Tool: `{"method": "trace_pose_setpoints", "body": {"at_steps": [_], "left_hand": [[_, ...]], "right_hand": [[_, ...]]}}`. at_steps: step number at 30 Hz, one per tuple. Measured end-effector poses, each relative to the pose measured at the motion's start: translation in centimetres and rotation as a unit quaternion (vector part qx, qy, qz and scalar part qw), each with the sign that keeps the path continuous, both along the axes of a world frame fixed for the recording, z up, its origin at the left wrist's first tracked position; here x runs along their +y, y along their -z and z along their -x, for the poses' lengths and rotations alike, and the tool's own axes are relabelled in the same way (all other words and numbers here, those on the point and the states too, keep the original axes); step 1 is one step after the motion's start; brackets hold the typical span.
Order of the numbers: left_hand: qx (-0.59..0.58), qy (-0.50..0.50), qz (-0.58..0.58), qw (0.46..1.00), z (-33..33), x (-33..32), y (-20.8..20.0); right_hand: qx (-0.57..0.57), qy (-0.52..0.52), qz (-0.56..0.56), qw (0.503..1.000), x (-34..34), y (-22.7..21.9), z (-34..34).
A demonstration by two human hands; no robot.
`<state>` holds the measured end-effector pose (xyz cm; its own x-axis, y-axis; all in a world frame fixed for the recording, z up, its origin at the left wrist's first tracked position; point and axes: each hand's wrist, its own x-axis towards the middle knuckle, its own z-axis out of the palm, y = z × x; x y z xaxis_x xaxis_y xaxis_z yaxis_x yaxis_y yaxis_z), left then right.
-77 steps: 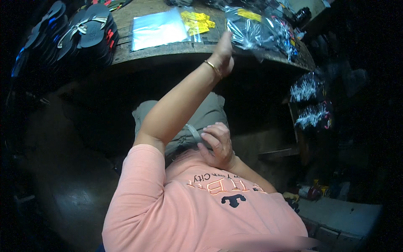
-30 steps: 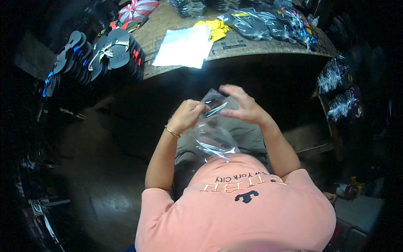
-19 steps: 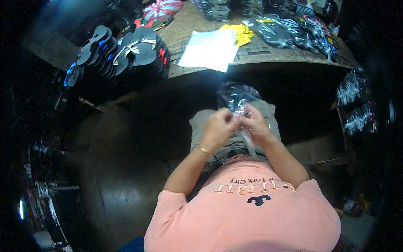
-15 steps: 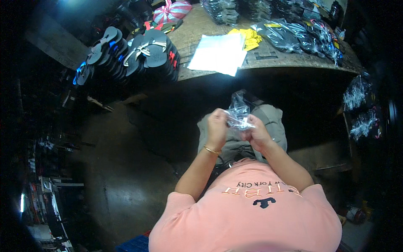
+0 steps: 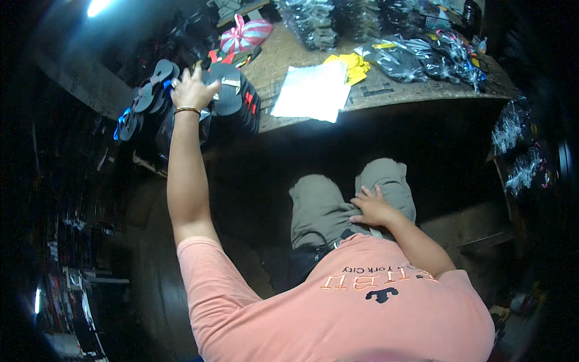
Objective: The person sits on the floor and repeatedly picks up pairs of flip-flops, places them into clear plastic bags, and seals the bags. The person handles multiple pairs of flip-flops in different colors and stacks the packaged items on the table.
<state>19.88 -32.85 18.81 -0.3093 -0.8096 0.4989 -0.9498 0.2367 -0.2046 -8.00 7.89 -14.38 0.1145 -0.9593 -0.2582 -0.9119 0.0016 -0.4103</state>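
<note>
My left hand (image 5: 195, 92), fingers spread, is stretched out over a stack of grey flip-flops (image 5: 228, 90) with red sides and a pale bow on top, at the table's left end. It covers part of the stack, and whether the fingers touch it I cannot tell. Just left of it stand more grey flip-flops (image 5: 145, 98) with blue parts. My right hand (image 5: 372, 208) lies open on my lap, over grey-green trousers (image 5: 325, 205), holding nothing.
On the wooden table (image 5: 386, 90) lie a pile of clear plastic sheets (image 5: 310, 93), yellow pieces (image 5: 353, 67), and plastic-wrapped footwear (image 5: 401, 60). A red-and-white striped bundle (image 5: 246, 35) sits behind. More wrapped items (image 5: 522, 172) hang at the table's right end.
My left hand has left the clear plastic bag and swung far left and forward to the flip-flops. My right hand has dropped to my lap. The bag is no longer in either hand.
</note>
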Motion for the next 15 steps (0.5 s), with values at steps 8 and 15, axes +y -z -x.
{"method": "trace_pose_setpoints", "body": {"at_steps": [8,15], "left_hand": [[0.089,0.003,-0.198,0.976,-2.7,-9.8,1.8],[0.109,0.101,-0.107,0.983,0.9,0.4,-1.6]], "right_hand": [[-0.121,0.069,0.088,0.986,0.7,1.6,1.5],[-0.412,0.268,0.141,0.859,-0.2,-4.3,0.9]]}}
